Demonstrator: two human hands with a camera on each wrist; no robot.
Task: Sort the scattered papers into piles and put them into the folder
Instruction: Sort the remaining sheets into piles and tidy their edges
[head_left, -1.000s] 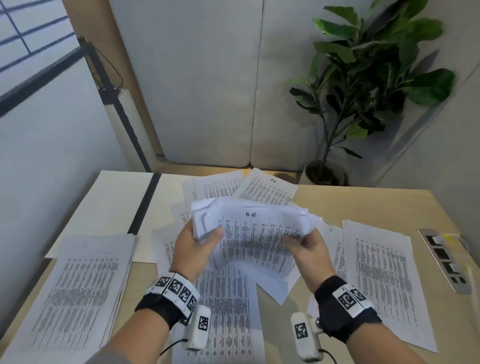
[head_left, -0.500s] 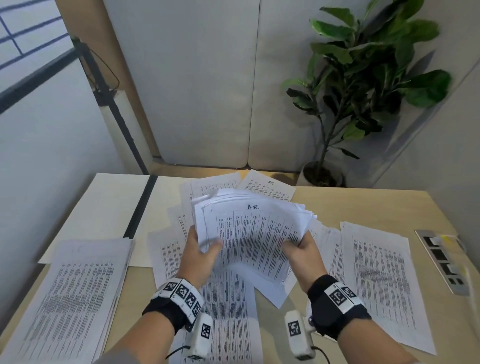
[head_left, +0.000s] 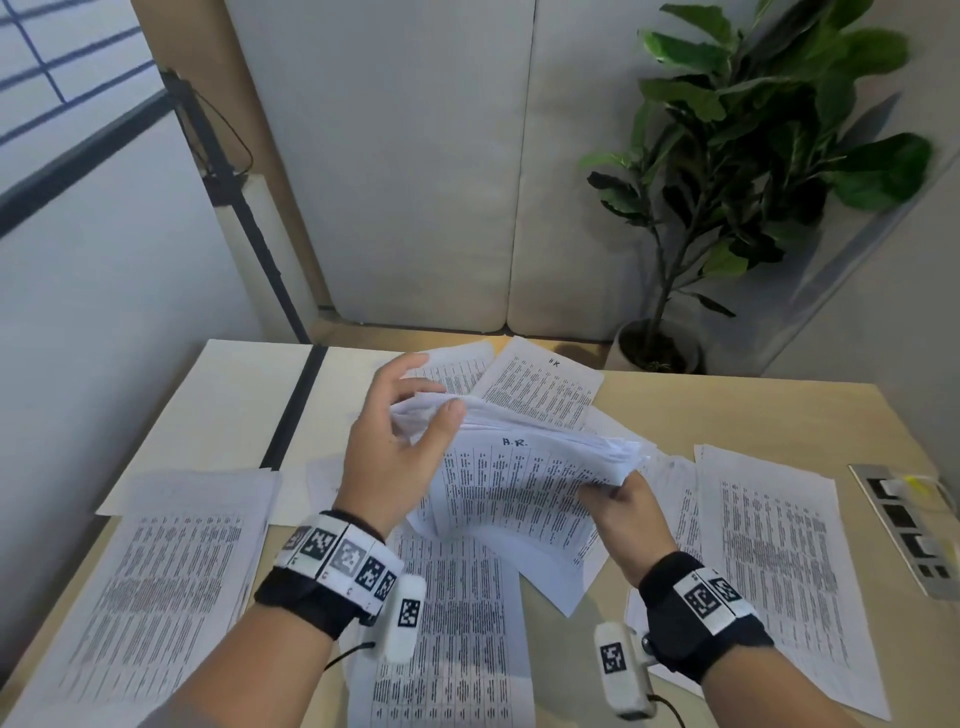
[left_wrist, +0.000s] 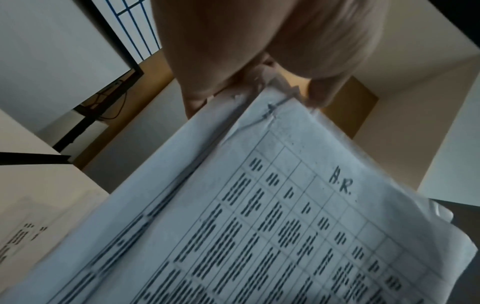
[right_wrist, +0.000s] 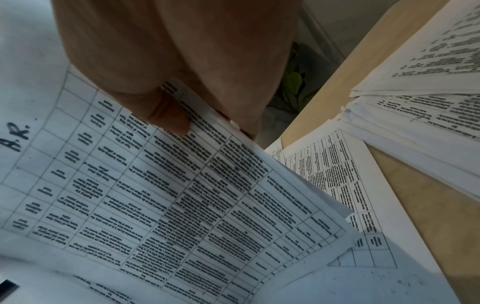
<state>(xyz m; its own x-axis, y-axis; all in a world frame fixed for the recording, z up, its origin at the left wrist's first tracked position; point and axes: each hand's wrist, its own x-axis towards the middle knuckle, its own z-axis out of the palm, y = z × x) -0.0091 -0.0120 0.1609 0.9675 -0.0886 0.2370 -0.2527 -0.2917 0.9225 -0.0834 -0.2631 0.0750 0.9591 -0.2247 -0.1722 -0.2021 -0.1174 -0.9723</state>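
Both hands hold one thick bundle of papers (head_left: 524, 483) above the middle of the table (head_left: 649, 410); the top sheet is a printed grid headed "H.R." in handwriting. The right hand (head_left: 626, 519) grips the bundle at its right edge; the right wrist view shows the thumb on the top sheet and the fingers (right_wrist: 244, 82) curled beneath, so the sheets are pinched between them. The left hand (head_left: 392, 447) is at the bundle's upper left corner; the thumb presses on the top of the corner and the fingers reach round its far side; the left wrist view shows the corner caught between thumb and fingers, with a staple in the top sheet close by. The bundle sags in the middle and its sheets are not squared.

Loose printed sheets (head_left: 545, 389) lie overlapping on the table beneath and behind the bundle; a pile (head_left: 161, 587) lies at the left; another pile (head_left: 779, 561) lies at the right. An open cream folder (head_left: 228, 410) with a dark spine lies flat at the far left of the table. A potted plant (head_left: 753, 156) stands behind the table's far right corner.
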